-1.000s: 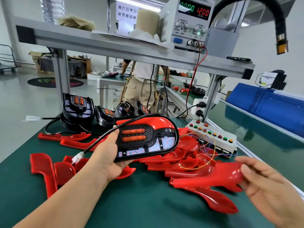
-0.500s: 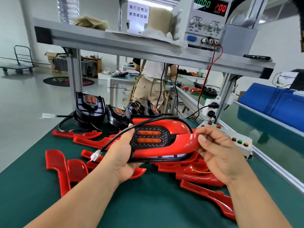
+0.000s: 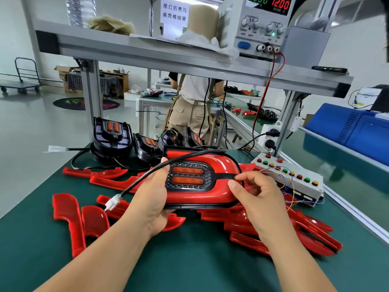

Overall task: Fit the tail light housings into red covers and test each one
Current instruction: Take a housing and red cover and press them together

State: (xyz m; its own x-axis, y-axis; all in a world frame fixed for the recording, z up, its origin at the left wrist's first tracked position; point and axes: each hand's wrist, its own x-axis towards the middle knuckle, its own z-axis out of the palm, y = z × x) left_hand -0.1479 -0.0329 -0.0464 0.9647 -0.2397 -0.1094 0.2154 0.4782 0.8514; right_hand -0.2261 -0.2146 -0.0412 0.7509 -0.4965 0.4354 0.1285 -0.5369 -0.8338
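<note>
The tail light housing [image 3: 188,180], orange lenses up, sat inside a red cover [image 3: 210,196] held just above the surface [image 3: 189,260] at mid-view. The left hand [image 3: 151,199] clamped round its nine o'clock end, probably to steady it. The black cable [image 3: 147,178] lay across that hand, so its white plug [image 3: 112,202] hung free for testing. At three o'clock the right hand [image 3: 256,197] pinched the cover's tip between thumb and forefinger, seemingly pressing the last edge home. Spare covers [image 3: 69,213] lay spread below from eight to four o'clock. Bare black housings [image 3: 112,133] waited at eleven, a button box [image 3: 294,178] at two, and the power supply [image 3: 265,22] on the shelf [image 3: 147,51] at one.
</note>
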